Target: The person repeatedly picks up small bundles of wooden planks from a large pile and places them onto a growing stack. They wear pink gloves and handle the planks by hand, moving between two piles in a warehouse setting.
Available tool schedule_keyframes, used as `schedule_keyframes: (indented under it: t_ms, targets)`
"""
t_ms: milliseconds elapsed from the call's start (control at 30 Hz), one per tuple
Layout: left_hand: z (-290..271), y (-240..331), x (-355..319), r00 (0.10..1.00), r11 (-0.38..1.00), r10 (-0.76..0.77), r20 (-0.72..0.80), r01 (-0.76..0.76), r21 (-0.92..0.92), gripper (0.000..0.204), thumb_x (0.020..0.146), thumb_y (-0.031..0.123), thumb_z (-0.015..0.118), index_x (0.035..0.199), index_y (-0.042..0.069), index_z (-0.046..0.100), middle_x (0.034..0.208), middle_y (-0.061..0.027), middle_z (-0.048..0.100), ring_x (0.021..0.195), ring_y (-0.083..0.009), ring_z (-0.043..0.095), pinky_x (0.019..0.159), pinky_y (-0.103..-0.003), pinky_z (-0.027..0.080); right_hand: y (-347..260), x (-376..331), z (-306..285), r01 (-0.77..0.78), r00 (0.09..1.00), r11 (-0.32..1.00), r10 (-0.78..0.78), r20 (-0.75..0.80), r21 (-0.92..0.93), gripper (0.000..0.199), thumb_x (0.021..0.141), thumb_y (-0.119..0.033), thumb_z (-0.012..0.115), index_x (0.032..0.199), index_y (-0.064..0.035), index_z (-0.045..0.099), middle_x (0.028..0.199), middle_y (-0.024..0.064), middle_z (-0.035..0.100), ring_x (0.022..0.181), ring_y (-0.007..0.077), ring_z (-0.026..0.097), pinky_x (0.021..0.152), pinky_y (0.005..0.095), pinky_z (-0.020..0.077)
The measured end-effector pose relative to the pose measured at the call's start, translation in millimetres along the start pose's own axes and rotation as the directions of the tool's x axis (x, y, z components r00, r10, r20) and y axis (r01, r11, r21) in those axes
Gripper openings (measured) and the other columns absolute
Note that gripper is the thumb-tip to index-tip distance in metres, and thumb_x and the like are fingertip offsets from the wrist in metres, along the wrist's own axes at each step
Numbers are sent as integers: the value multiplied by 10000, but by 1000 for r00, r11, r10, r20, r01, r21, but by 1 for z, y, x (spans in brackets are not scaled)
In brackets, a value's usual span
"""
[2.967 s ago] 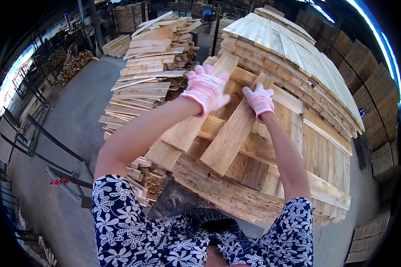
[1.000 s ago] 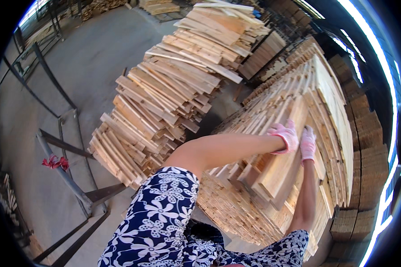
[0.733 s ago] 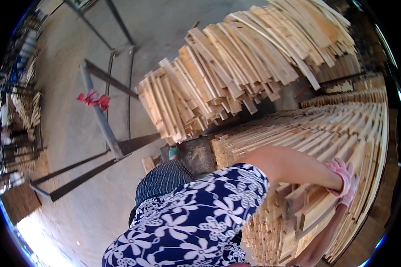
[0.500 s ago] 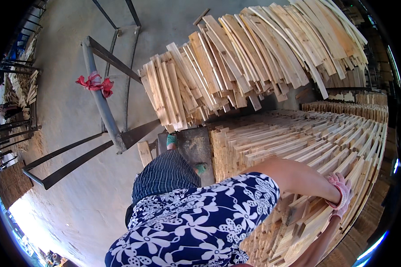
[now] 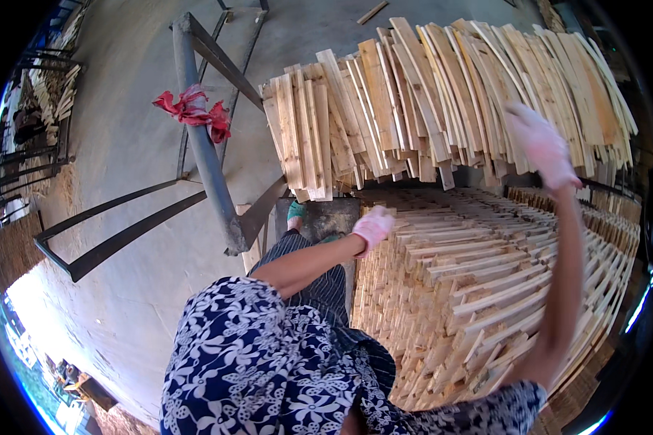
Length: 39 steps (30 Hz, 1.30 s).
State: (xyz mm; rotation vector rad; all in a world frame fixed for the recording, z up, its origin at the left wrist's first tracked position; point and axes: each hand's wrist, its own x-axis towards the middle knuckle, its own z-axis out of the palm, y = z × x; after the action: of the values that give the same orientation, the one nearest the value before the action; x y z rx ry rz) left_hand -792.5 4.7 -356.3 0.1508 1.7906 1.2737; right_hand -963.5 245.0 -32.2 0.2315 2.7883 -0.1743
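Observation:
My left hand (image 5: pixel 375 230), in a pale pink glove, is over the near left corner of a large stack of short wooden slats (image 5: pixel 500 283). Its fingers are blurred, and I see no slat in them. My right hand (image 5: pixel 544 147), gloved alike, reaches out over the row of longer wooden boards (image 5: pixel 399 101) beyond the stack. Motion smears its fingertips, but the hand looks stretched out with nothing in it. Whether it touches a board I cannot tell. The boards lean side by side in a long slanting row.
A grey metal frame (image 5: pixel 207 159) with a red cloth (image 5: pixel 196 114) tied round it stands at the left, its lower bars (image 5: pixel 134 235) jutting over the concrete floor (image 5: pixel 116 290). A dark plate (image 5: pixel 326 219) lies by my feet. One loose stick (image 5: pixel 372 12) lies on the floor beyond.
Both hands have left the right part of the slat stack. My left hand has come to its left corner, and my right hand has swung away over the boards. The view has shifted.

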Motion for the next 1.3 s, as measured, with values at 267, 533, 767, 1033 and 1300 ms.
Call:
schedule_keyframes:
  t_ms: [267,533,767,1033,1300]
  targets:
    - [-89,-170,47,885,940,-327,-332,268,-212,379,897,300,590,1202,82,644,805,-39,625,713,-162,628,586,-318,490,-87,99,475,72,983,884,-140,115,463,512,953,-447,529,1275,-52,575,1188,281,652,1132,447,612,978,500,481]
    - [-102,-324,101,625,848,-527,-576,433,-306,706,893,617,597,1332,65,575,1102,-151,646,996,-305,640,845,-493,537,-34,98,661,-534,841,627,328,429,567,629,952,-493,497,1396,-49,515,1282,307,607,1222,478,553,1017,514,449]
    - [-135,-440,165,581,490,-780,-234,334,-805,1094,797,901,465,1608,200,242,1542,-132,429,1438,-362,363,1132,-680,264,-48,141,718,-510,819,-13,298,490,860,712,1004,-506,534,1471,16,411,1453,228,506,1291,391,526,1107,364,382]
    - [-101,-420,175,651,540,-705,-282,234,-809,994,830,839,518,1536,158,356,1522,-124,452,1370,-362,464,1062,-623,402,-107,102,690,-419,908,508,258,331,753,932,901,-551,660,1528,33,293,1438,308,469,1319,462,471,1113,474,380]
    - [-136,-388,191,706,684,-641,-301,349,-640,970,849,766,601,1415,4,400,1296,-198,555,1182,-281,530,985,-398,443,-113,122,679,-474,865,685,244,439,553,1191,704,-621,818,1495,89,279,1473,324,386,1380,451,409,1135,448,381]
